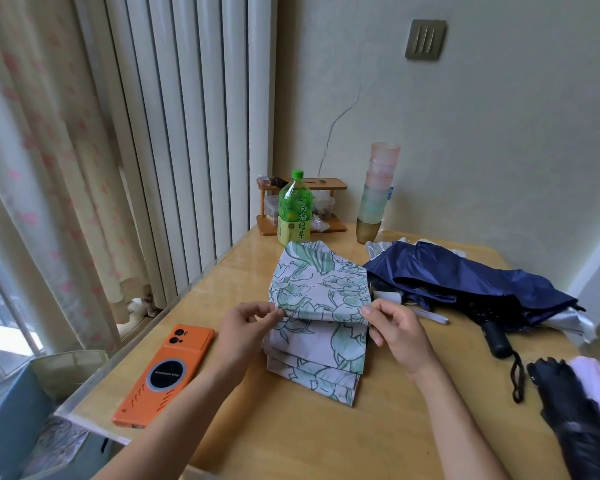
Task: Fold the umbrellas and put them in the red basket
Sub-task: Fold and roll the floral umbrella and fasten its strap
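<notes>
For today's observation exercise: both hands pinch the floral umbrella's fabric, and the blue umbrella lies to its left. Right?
One slip. In the head view both the left hand and right hand pinch the floral umbrella, but the blue umbrella lies to its right, not left.

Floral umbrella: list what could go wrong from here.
1. The left hand and right hand pinch only the top fold of the floral umbrella; the loose pleats beneath may slide apart if lifted.
2. The blue umbrella lies right beside it, so its cloth could get caught in the folds.
3. The bottle stands just behind; a forward push might tip it.
</notes>
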